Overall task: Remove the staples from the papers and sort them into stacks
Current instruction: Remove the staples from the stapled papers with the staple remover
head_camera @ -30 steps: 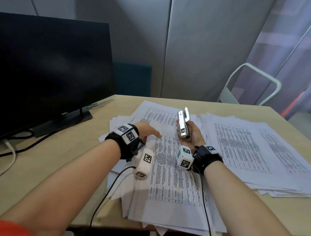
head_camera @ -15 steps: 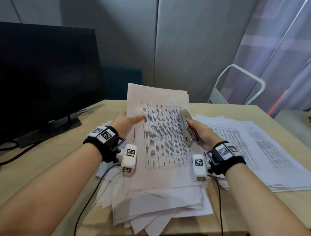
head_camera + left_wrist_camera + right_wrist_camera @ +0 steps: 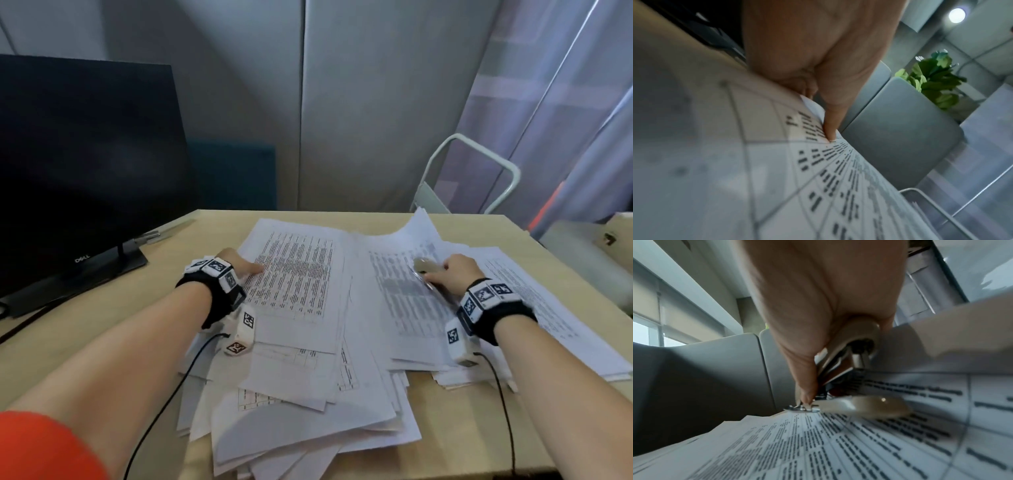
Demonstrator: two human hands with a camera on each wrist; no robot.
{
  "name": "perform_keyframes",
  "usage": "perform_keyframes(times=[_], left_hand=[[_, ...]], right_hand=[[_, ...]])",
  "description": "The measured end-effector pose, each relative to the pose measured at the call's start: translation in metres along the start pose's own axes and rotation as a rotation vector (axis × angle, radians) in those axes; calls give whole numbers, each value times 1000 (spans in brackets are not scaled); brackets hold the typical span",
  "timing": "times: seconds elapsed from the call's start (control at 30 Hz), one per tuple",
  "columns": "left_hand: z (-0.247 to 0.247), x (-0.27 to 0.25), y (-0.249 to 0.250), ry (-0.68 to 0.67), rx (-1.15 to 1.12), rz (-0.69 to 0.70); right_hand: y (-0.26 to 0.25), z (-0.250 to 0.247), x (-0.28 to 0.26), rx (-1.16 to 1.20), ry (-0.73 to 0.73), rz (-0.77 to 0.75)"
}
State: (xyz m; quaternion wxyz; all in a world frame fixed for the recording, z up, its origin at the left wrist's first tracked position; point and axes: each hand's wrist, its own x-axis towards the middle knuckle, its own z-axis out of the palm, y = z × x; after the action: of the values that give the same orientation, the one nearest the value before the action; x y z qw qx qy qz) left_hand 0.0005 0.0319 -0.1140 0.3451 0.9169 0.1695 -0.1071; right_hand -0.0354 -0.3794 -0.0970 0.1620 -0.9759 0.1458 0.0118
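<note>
Printed papers cover the desk in two heaps. My left hand (image 3: 239, 265) lies on the messy left pile (image 3: 294, 308); in the left wrist view its thumb (image 3: 830, 126) presses the top sheet (image 3: 818, 178) while the fingers curl under its edge. My right hand (image 3: 455, 274) grips a silver staple remover (image 3: 422, 269) and holds it down on a sheet (image 3: 400, 308) atop the right stack (image 3: 555, 308). In the right wrist view the staple remover (image 3: 855, 350) has its tip on the printed page (image 3: 838, 443). That sheet's far edge curls upward.
A black monitor (image 3: 85, 164) stands at the back left of the wooden desk (image 3: 102, 325). A white metal frame (image 3: 479, 144) rises behind the desk's far right. A grey box (image 3: 582, 260) sits off the right edge. Wrist cables (image 3: 164, 404) trail toward me.
The papers held upright half a second ago now lie flat. My right hand has swung right with the staple remover onto the right stack. My left hand has come down on the left pile.
</note>
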Motion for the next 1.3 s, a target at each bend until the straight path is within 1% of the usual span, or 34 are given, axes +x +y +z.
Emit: perform_keyframes(times=[0.07, 0.13, 0.17, 0.23, 0.27, 0.33, 0.4, 0.47, 0.5, 0.57, 0.6, 0.63, 0.67, 0.7, 0.73, 0.77, 0.8, 0.83, 0.9, 0.97, 1.0, 1.07, 1.13, 1.2, 1.27, 1.3], left_hand=[[-2, -3, 3, 23, -142, -1], [-6, -4, 5, -51, -177, 23], [-6, -8, 6, -118, -149, 33], [-7, -36, 9, -245, -45, 61], [-5, -50, 7, -277, -1, 77], [2, -77, -1, -278, 35, 83], [12, -99, -8, -307, -58, 38], [20, -115, -10, -321, -142, 7], [24, -119, -10, -306, -144, 7], [30, -124, -7, -246, -121, 34], [32, -126, -5, -235, -76, 50], [31, -126, -1, -247, 19, 57], [29, -126, 3, -249, 156, 68], [26, -121, 6, -207, 296, 101], [23, -117, 9, -133, 408, 147], [20, -112, 12, -76, 473, 191], [19, -106, 15, -61, 497, 226], [19, -102, 17, -92, 501, 234], [20, -93, 18, -187, 556, 192], [21, -88, 18, -226, 646, 148], [22, -89, 19, -240, 683, 150], [25, -92, 20, -291, 716, 186], [29, -96, 19, -317, 692, 269], [32, -98, 19, -268, 735, 321], [34, -96, 21, -172, 810, 347], [36, -91, 22, -161, 824, 360]], right_hand=[[16, -6, 4, -39, 17, 64], [27, -12, 3, -95, 22, 108], [31, -15, 3, -133, 16, 129], [37, -17, 5, -223, -33, 185], [39, -16, 6, -278, -50, 216], [34, -14, 3, -327, 14, 249], [15, -14, -9, -313, 124, 139], [-13, -12, -20, -155, 164, -3], [-28, -10, -23, -25, 149, -73], [-62, -4, -32, 226, 53, -165], [-79, 1, -37, 324, -12, -182], [-96, 5, -42, 383, -73, -198], [-111, 10, -46, 390, -137, -213], [-124, 15, -49, 385, -196, -240], [-135, 21, -52, 360, -240, -270], [-144, 27, -53, 338, -266, -300], [-152, 31, -56, 312, -277, -332], [-159, 35, -59, 275, -270, -372], [-169, 41, -62, 161, -225, -444], [-176, 44, -63, 79, -209, -474], [-178, 46, -62, 56, -210, -474], [-184, 50, -59, 32, -212, -463], [-190, 52, -59, 7, -217, -469], [-194, 54, -59, -21, -224, -476], [-195, 55, -59, -28, -224, -474], [-195, 56, -60, -31, -215, -474]])
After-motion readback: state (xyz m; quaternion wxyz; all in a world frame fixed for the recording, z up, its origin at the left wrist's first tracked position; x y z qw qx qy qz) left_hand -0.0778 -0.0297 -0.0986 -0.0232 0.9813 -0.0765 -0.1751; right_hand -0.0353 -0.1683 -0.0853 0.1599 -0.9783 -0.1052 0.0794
